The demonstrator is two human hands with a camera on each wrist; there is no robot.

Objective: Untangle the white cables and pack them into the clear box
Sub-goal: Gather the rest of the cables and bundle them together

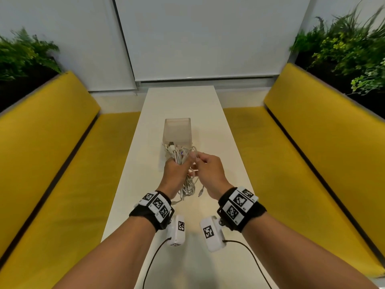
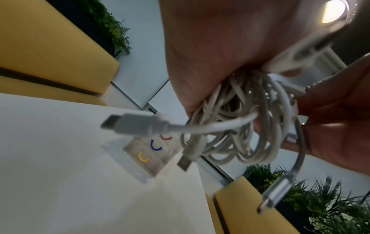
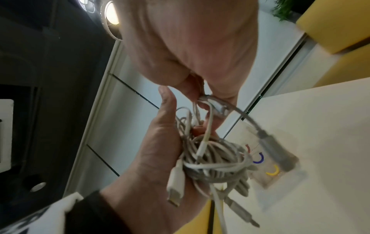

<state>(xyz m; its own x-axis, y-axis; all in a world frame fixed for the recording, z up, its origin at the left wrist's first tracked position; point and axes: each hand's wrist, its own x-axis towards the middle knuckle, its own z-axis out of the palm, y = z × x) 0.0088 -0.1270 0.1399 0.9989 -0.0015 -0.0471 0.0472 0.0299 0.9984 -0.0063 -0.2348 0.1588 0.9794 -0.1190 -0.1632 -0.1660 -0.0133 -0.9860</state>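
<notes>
White cables [image 1: 183,163] hang in a tangled bundle above the surface [image 1: 208,126], just before the clear box [image 1: 177,130]; the left hand [image 1: 176,174] clasps them while the right hand [image 1: 210,172] pinches one strand.

From the left wrist, loops and plugs [image 2: 230,126] dangle under the fist.

From the right wrist, fingertips [image 3: 202,88] nip a cable [image 3: 212,102] beside the bundle.

Both forearms extended forward, hands raised and nearly touching: left hand [image 1: 176,171] fist curled closed around the cable bundle [image 1: 184,161], right hand [image 1: 209,168] fingertips pinching one strand.
</notes>
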